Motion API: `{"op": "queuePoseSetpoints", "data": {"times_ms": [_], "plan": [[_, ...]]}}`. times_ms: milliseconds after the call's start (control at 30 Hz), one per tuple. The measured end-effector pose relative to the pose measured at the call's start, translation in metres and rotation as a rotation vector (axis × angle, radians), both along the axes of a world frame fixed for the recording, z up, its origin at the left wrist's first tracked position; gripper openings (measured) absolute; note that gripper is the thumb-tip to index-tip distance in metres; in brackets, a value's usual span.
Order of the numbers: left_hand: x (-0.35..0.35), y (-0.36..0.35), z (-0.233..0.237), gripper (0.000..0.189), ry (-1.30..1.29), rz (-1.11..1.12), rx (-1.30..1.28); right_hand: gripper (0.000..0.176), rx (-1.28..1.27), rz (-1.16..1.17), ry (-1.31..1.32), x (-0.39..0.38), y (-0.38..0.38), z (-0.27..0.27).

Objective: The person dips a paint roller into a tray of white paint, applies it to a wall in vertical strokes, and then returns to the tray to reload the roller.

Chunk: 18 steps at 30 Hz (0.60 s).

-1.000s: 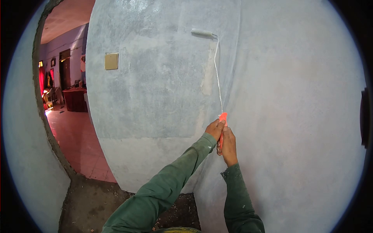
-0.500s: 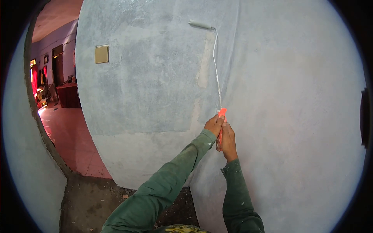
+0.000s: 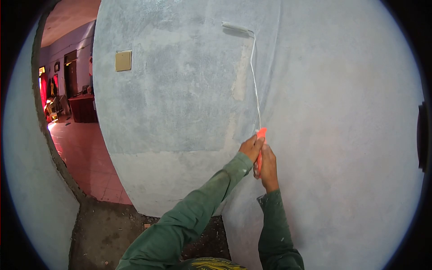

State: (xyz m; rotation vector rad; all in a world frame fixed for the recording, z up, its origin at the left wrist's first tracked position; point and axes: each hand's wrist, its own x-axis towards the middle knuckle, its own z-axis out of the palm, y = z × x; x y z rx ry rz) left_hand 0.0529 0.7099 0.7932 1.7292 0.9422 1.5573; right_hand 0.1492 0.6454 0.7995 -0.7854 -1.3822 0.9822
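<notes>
A paint roller (image 3: 257,92) with a long thin wire frame stretches up ahead of me. Its narrow roller sleeve (image 3: 236,29) lies nearly level against the grey wall (image 3: 180,99), close to the inside corner. Both my hands are closed around the orange handle (image 3: 259,158). My left hand (image 3: 252,147) wraps its upper part from the left, while my right hand (image 3: 269,168) holds it from the right, slightly lower. Below the sleeve, a pale unpainted-looking strip (image 3: 240,74) runs down the wall near the corner. The lower wall is paler than the grey area above.
A beige switch plate (image 3: 123,60) is set in the wall at left. Beyond a rough-edged doorway lies a room with a pink tiled floor (image 3: 92,166) and a red-covered table (image 3: 84,109). Bare, dirty floor (image 3: 105,234) lies below. Another wall (image 3: 337,135) rises on the right.
The view has shifted slightly, moving the wall and doorway a little to the right in frame. My hands and the roller appear slightly farther right; both hands keep their hold.
</notes>
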Motion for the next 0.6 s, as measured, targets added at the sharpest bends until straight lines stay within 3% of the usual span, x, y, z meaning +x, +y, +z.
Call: {"op": "queuePoseSetpoints", "data": {"times_ms": [200,367,600], "plan": [[-0.005,0.022,0.006,0.038,-0.033,0.001,-0.019,0.042,-0.059,0.038,-0.013,-0.005,0.01,0.016],[0.0,0.02,-0.042,0.035,-0.076,-0.014,-0.069,0.039,0.04,0.003,-0.039,-0.003,0.022,-0.036],[0.003,-0.011,-0.102,0.035,-0.114,-0.012,-0.168,0.037,-0.108,-0.073,-0.104,-0.002,0.005,-0.092]]}}
